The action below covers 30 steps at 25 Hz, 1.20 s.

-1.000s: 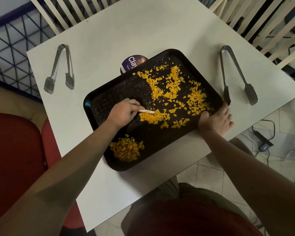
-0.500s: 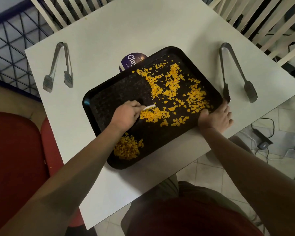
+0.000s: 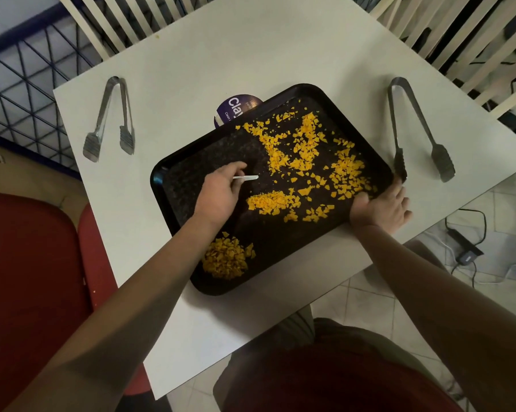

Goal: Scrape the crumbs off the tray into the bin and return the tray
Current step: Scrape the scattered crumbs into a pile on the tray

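The left hand [image 3: 218, 194] is over the left half of the tray with its fingers curled round a thin white flat scraper [image 3: 246, 178], the blade of which projects to the right above the tray floor. The right hand [image 3: 381, 208] grips the tray's near right corner, thumb over the rim and fingers spread on the table just outside it. Far left, a red padded seat [image 3: 27, 278] stands beside the table. A pair of metal tongs [image 3: 109, 121] lies on the white square table [image 3: 250, 49], well apart from the tray. The black rectangular plastic tray [image 3: 158, 181] sits askew at the middle of the table, its far edge resting over a round purple printed label [image 3: 236, 108]. On the tray floor, a heaped pile of yellow-orange crumbs [image 3: 225, 260] lies in the near left corner; a smaller gathered patch [image 3: 271, 202] lies just right of the left hand; loose scattered crumbs [image 3: 304, 144] cover the far and right portions. A second pair of metal tongs [image 3: 414, 126] lies right of the tray, one tip touching or just beside the tray's right corner. White slatted chair backs [image 3: 137, 19] stand beyond the table.
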Available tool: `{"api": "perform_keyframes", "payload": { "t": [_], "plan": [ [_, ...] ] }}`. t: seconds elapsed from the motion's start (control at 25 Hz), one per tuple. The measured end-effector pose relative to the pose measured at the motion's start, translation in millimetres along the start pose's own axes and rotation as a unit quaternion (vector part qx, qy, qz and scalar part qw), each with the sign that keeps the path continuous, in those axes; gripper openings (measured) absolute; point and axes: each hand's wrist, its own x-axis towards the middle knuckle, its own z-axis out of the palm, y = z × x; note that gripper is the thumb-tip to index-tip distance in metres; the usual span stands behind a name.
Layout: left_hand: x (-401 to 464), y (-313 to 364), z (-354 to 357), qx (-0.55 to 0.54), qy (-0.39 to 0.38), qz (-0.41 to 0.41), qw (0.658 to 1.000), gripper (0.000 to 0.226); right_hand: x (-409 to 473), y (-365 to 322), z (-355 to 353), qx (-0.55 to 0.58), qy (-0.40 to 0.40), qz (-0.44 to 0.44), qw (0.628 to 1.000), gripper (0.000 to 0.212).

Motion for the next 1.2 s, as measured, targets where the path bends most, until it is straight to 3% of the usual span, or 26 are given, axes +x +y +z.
{"api": "perform_keyframes", "payload": {
  "t": [0.08,0.2,0.32,0.48,0.72,0.8,0.92,1.0,1.2],
  "plan": [
    [4,-1,-4,-0.003,-0.028,-0.06,0.998,0.026,0,0,0,0.002,-0.001,-0.003,1.0,0.075],
    [6,-5,-10,0.061,-0.053,-0.057,0.995,0.02,-1,1,0,0.007,0.006,-0.003,1.0,0.078],
    [10,-13,-14,0.096,0.032,-0.057,0.993,0.024,-2,-1,-1,0.01,0.01,-0.001,1.0,0.085],
    [27,-24,-4,0.024,0.101,-0.173,0.979,0.027,-1,-1,-1,0.008,0.006,-0.006,1.0,0.079],
    [-13,-19,18,-0.019,-0.002,-0.082,0.996,0.025,0,0,-1,0.007,0.001,-0.006,1.0,0.074],
    [-12,-21,14,-0.027,0.037,-0.092,0.995,0.025,0,0,0,0.006,0.005,-0.008,1.0,0.074],
    [8,-29,5,-0.006,0.107,-0.181,0.978,0.028,0,2,2,0.001,0.009,-0.011,1.0,0.075],
    [13,-32,6,0.009,0.1,-0.207,0.973,0.029,1,2,1,0.001,0.007,-0.01,1.0,0.074],
    [-14,-20,24,0.018,-0.002,-0.064,0.998,0.026,-1,1,1,0.005,0.009,-0.011,1.0,0.075]
  ]
}}
